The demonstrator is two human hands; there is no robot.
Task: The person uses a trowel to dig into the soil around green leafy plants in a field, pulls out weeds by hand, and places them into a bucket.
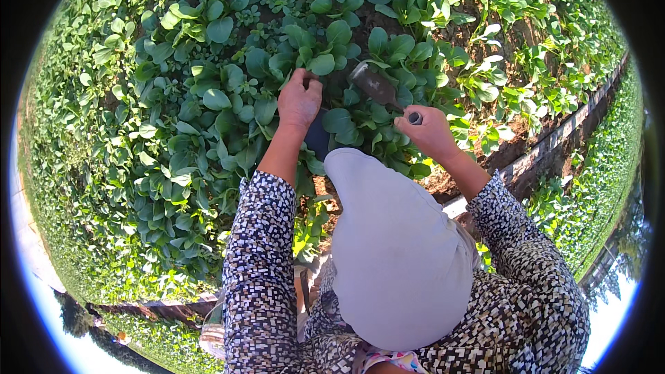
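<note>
Leafy greens (322, 64), trowel (375, 85) — broad-bladed, dull grey-brown

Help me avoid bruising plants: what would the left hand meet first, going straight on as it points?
Likely the rounded green leaves just ahead of the left hand, though depth there is unclear.

No lettering, label, number or sign can be read: none on the cap (402, 249), on the tool (375, 84) ahead of it, on the sleeves (260, 270) either side of it, or among the plants (216, 100) beyond it.
</note>
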